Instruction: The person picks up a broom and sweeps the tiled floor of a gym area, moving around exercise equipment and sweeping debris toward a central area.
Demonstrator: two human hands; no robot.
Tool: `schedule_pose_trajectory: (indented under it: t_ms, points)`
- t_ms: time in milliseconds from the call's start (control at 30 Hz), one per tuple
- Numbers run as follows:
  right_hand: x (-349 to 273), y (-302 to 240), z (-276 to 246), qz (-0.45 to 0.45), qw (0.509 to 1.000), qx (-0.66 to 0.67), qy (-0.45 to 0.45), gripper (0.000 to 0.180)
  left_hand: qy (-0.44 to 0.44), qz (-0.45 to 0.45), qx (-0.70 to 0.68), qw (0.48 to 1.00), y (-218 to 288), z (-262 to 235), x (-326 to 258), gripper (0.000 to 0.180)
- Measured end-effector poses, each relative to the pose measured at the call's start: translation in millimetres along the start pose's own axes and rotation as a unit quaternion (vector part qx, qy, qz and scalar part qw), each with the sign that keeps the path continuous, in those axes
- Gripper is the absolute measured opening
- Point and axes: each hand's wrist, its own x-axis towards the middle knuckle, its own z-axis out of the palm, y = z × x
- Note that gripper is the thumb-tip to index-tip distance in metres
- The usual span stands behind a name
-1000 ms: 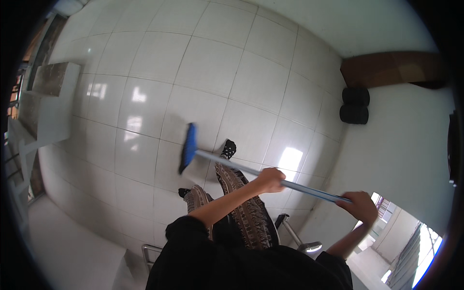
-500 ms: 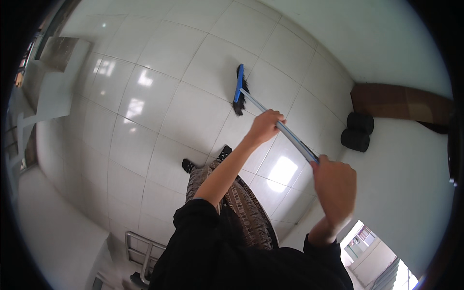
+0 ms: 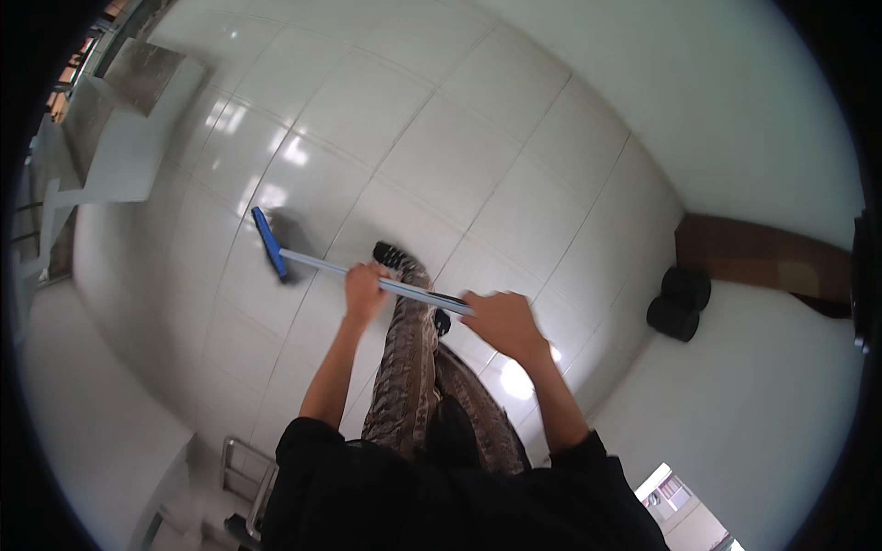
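Note:
A broom (image 3: 317, 263) with a light grey-blue handle slants across in front of me, its blue head (image 3: 268, 241) to the left, low over the tiled floor. Whether the dark bristles touch the tiles I cannot tell. My left hand (image 3: 366, 287) is wrapped round the handle's middle. Closed on the handle's upper end, near the black grip, is my right hand (image 3: 503, 321). Both forearms reach forward from black sleeves. Below the handle show my patterned trousers (image 3: 404, 386) and a dark spotted sock (image 3: 393, 254) on the forward foot.
Glossy white tiles (image 3: 478, 165) cover the floor. Pale steps (image 3: 119, 165) rise at the left. Two black cylinders (image 3: 675, 305) stand by the right wall, beside a brown wooden panel (image 3: 763, 260). A metal frame (image 3: 246, 477) is at the lower left.
The broom has swung from the middle to the left, and its head now lies far left. Both hands moved left and nearer to me, still gripping the handle. One foot has stepped forward.

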Motion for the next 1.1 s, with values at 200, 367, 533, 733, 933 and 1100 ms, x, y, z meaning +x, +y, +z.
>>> schedule_pose_trajectory:
  t_ms: [200,367,533,733,933,1100]
  points:
    - [-59,38,-202,0.185,0.981,-0.040,-0.041,0.027,-0.096,0.139,-0.187,0.968,160,0,115,0.016]
    - [9,-21,-240,0.212,0.957,-0.196,-0.006,0.025,0.021,0.164,-0.292,0.942,174,11,209,0.014]
    - [79,-38,-224,0.109,0.979,-0.166,-0.042,0.026,0.081,0.041,-0.249,0.964,102,-29,189,0.011]
    - [205,-73,-28,-0.108,0.982,-0.026,-0.150,0.026,0.072,-0.235,0.009,0.969,-125,-47,62,0.017]
    - [218,-32,-76,-0.117,0.976,0.085,-0.165,0.031,-0.045,-0.186,0.087,0.978,-101,-113,83,0.022]
    - [144,13,-286,-0.026,0.992,0.013,-0.123,0.025,0.062,0.010,-0.172,0.983,57,-121,190,0.014]
